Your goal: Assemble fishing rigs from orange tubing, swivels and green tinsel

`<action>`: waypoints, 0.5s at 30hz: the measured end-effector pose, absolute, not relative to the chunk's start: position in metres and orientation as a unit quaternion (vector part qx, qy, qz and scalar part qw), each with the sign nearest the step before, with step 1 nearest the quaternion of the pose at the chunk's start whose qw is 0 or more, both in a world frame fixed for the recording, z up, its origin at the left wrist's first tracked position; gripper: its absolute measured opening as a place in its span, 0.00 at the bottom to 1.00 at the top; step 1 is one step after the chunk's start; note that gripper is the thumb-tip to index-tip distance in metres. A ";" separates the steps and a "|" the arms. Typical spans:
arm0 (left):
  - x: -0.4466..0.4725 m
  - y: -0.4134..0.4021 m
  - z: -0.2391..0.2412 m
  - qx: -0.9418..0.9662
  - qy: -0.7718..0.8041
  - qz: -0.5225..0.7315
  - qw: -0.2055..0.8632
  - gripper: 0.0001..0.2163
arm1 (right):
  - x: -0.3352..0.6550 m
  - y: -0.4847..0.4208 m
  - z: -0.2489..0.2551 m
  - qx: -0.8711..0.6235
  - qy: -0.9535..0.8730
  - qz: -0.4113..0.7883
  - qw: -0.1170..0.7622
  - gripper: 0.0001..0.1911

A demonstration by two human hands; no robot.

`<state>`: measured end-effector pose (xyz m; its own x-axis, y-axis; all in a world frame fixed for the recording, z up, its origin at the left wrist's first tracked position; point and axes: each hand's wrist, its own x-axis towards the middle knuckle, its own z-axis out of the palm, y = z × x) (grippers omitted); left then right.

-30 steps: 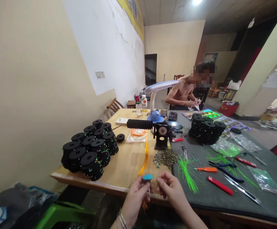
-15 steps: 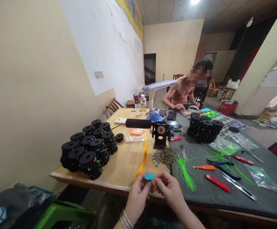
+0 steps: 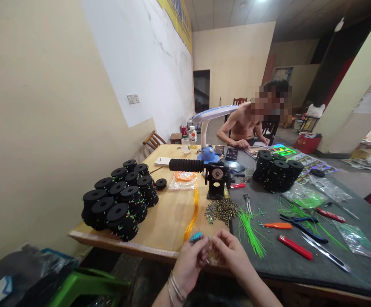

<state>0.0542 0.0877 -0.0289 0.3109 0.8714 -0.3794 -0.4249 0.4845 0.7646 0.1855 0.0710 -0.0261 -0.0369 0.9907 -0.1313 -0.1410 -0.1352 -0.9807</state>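
A bag at 12 o'clock holds orange thread, a second bag at 2 green strands. At the desk's 6 o'clock edge, my left hand pinches a blue bunch; my right hand pinches, contents unclear.

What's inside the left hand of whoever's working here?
A small turquoise bunch pokes out at the top of the left hand. Whatever lies deeper in the grip is covered by the hand itself and cannot be seen.

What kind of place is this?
Probably a small workshop, though I can't be sure. Lots of black spools crowd the table, pliers and an orange-handled tool lie on a grey mat, and there's a desk lamp.
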 end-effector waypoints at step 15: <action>0.052 0.089 -0.036 0.219 0.393 0.423 0.786 0.25 | 0.175 0.071 -0.030 -0.454 -0.440 0.600 0.490 0.28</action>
<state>0.0523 0.0886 -0.0359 0.3327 0.8379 -0.4327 -0.4935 0.5457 0.6772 0.1750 0.0713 -0.0303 -0.1069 0.9877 -0.1137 -0.1873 -0.1323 -0.9734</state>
